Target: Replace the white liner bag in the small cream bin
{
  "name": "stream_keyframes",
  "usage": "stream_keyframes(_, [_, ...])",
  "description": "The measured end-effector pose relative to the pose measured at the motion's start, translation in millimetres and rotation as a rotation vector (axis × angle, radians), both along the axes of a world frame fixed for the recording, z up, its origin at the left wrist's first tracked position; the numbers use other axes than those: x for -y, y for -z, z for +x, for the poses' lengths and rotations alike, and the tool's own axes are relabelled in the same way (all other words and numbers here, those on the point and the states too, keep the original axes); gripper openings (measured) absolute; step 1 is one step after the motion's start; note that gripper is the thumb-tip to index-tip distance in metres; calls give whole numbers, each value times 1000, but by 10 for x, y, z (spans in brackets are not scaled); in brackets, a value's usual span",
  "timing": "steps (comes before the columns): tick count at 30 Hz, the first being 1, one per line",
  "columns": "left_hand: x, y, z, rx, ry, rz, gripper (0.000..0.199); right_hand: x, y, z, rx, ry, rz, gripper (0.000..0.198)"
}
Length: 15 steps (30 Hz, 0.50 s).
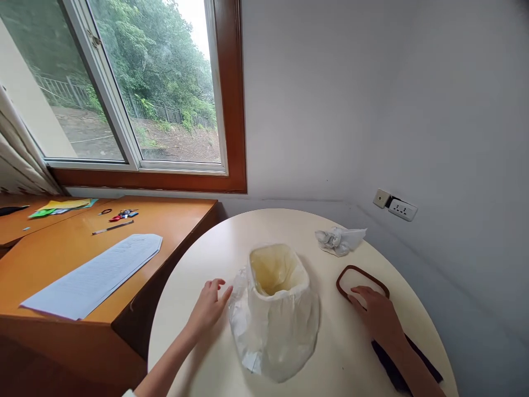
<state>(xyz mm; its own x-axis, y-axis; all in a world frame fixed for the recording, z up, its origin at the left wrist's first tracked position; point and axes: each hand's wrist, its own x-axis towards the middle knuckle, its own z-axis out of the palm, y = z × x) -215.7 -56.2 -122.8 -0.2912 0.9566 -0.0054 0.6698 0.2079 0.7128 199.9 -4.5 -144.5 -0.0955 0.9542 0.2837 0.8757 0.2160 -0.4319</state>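
Note:
A small bin (270, 270) stands upright on the round table, lined with a thin whitish plastic bag (281, 331). The bag is folded over the rim and hangs loosely around the outside, spreading onto the tabletop. Just left of the bag is my left hand (210, 303), its fingers apart and slightly curled, with nothing in them. On the right, a brown rounded rectangular ring (363, 269) lies on the table. My right hand (374, 311) has its thumb and fingers closed at the ring's near side, which the hand partly hides.
A crumpled, knotted plastic bag (339, 241) lies at the back right of the round table (206, 253). A dark flat item (390, 364) is under my right forearm. The wooden desk (173, 220) at left holds papers (99, 273), a pen (113, 227) and keys (124, 215).

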Motion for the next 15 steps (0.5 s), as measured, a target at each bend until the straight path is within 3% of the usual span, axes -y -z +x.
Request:
stream_keyframes(3, [-25,-24,-14,-145,84,-82,40,42,-206,-271,-109,-72,-108,37])
stream_keyframes(6, [-77,-27,56,-143,143,-81,29,56,-312,-594,-117,-152,-225,41])
stream_keyframes(12, [-158,-53,177,65,170,-27,23,-29,-180,-956,-226,-243,-311,21])
stream_keyframes(15, [-139,-157,193,221,175,-4,26,-86,-172,-995,-367,-264,-305,25])
